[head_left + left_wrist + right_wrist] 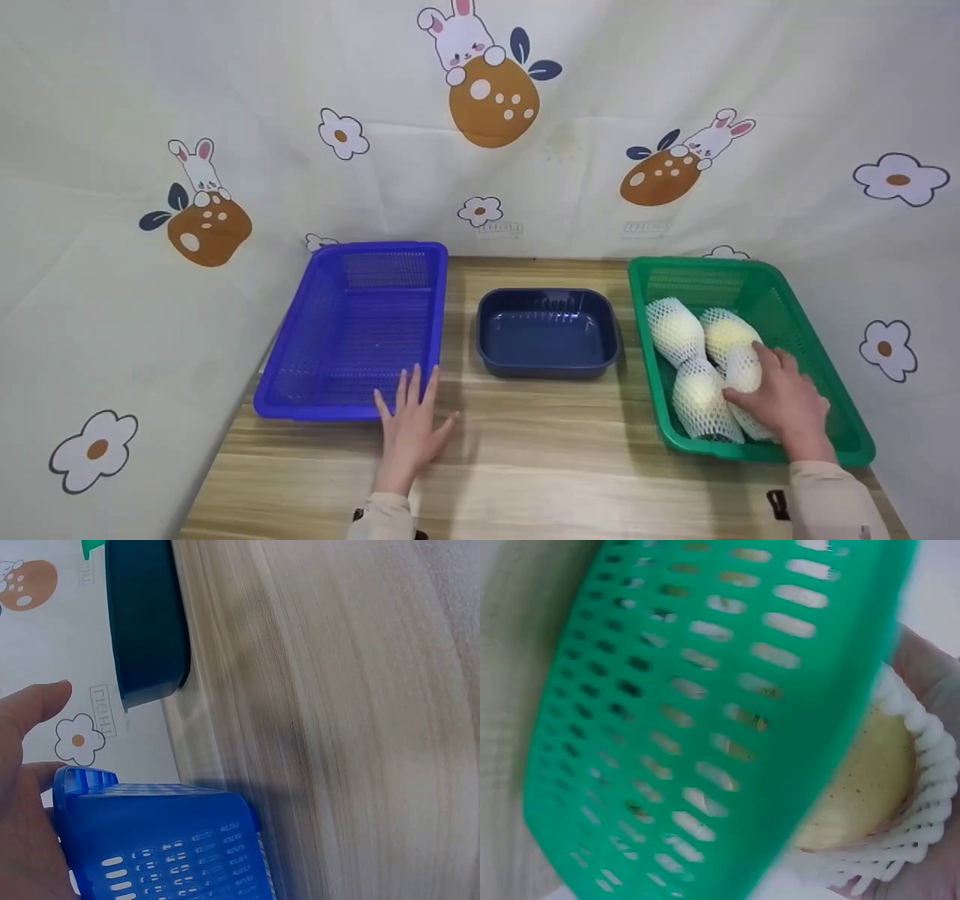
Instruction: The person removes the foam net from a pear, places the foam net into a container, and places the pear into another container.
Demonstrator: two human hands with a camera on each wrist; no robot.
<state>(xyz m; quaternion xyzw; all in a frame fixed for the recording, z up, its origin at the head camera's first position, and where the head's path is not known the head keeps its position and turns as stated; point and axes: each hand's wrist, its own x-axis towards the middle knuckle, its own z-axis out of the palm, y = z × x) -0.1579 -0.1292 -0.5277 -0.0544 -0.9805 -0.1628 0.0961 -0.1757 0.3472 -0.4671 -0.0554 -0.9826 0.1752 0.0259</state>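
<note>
My right hand [784, 397] grips a pale yellow fruit in a white foam net [744, 371] at the near right of the green basket [829, 375]. Up close in the right wrist view, the fruit [866, 780] shows dark specks on its skin, with the palm behind its net. Several more netted fruits, such as the front one [701, 397], lie beside it in that basket. Fingers spread, my left hand [411, 431] reaches over the near right corner of the blue basket [274, 367]. Its thumb [45, 701] points away from the basket.
Between the two baskets stands a dark blue rectangular dish [551, 371]. All three sit on a wood-grain table [525, 457]. A patterned cloth [570, 187] hangs behind and along the sides.
</note>
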